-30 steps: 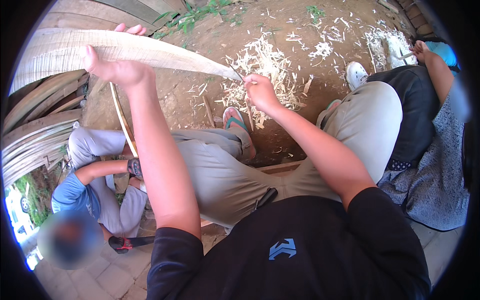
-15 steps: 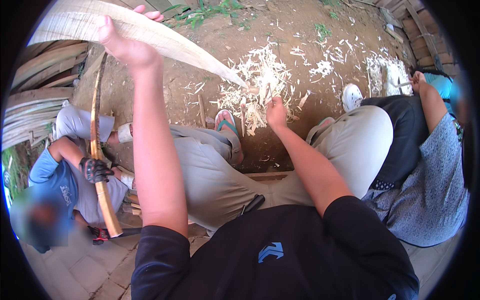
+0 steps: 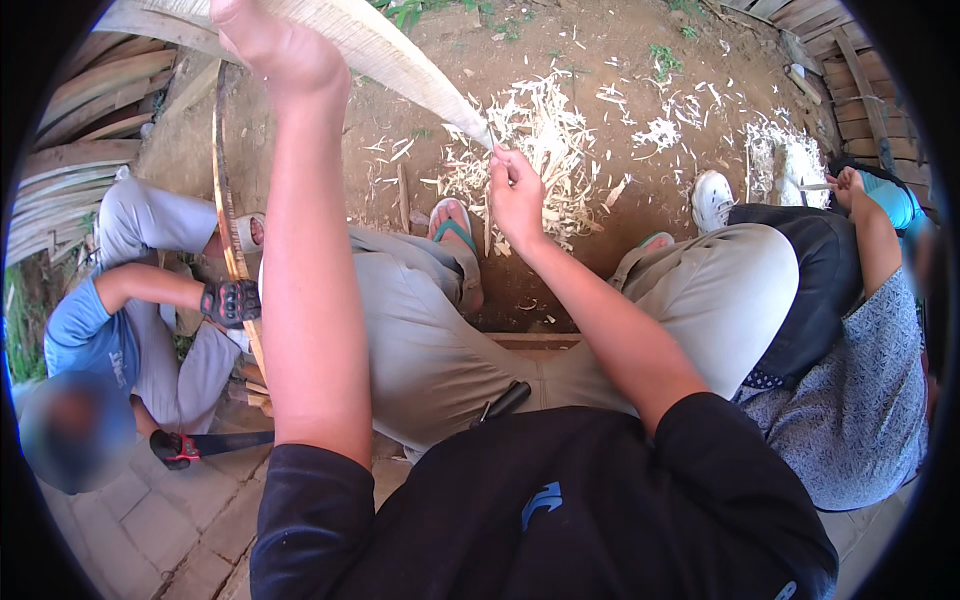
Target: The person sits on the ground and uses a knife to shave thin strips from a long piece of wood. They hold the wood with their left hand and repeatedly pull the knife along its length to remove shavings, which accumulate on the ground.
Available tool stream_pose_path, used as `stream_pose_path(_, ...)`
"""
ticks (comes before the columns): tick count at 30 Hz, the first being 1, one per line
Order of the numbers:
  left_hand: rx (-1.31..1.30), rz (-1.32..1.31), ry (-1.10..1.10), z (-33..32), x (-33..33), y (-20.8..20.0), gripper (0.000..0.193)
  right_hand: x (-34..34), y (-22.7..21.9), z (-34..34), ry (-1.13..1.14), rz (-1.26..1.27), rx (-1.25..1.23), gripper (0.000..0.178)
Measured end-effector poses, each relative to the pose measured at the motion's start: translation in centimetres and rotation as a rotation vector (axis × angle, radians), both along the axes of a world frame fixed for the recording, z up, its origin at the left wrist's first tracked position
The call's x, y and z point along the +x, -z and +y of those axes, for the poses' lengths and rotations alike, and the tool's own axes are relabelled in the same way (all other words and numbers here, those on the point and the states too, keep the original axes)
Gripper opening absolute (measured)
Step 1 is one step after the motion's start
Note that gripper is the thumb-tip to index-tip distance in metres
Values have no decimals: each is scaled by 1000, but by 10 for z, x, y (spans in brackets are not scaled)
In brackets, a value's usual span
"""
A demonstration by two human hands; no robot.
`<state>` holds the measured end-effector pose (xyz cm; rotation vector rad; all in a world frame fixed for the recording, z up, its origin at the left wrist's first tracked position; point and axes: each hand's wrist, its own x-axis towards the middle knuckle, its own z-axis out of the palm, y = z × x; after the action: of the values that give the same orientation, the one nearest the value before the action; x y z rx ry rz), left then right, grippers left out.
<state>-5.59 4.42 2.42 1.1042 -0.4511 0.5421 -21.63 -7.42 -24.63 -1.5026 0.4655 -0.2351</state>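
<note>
A long, pale wooden board (image 3: 385, 52), tapering to a narrow tip, slants down from the upper edge. My left hand (image 3: 283, 50) is closed on its wide part; most of those fingers are out of view at the top. My right hand (image 3: 518, 198) is closed in a pinch at the board's tip, around a thin knife-like tool (image 3: 492, 134) of which only a short end shows. Whether the tool touches the wood, I cannot tell. Below the tip, pale wood shavings (image 3: 548, 130) lie heaped on the ground.
At left, a gloved person (image 3: 75, 340) holds a long wooden strip (image 3: 222, 170) and a dark-bladed tool (image 3: 235, 441). Close on my right, another person (image 3: 850, 400) holds a blade (image 3: 815, 187) near more shavings. Stacked boards (image 3: 100, 95) stand at far left; a plank wall (image 3: 880, 110) at far right.
My right hand has moved left and up to the board's tip. My left hand and the board have shifted up, partly out of view. The left person's strip has swung toward me.
</note>
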Motion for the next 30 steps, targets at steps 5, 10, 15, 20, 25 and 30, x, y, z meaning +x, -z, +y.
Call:
stream_pose_path(5,-25,-63,85,0,-10,-2,69,3,-10,-23,-76,277,148,18)
stream_pose_path(10,-283,92,285,26,34,24,71,1,-14,-2,-73,-73,161,22)
stream_pose_path(15,17,124,-60,-3,-8,-7,74,10,-42,-8,-112,51,71,19)
stream_pose_path(20,16,77,-81,10,8,2,76,3,-23,-23,-97,148,39,15)
stream_pose_path(25,-501,129,222,37,24,17,74,5,-41,1,-100,1,142,20)
stream_pose_path(30,32,65,-36,8,-1,-5,72,3,-41,-16,-118,112,132,16)
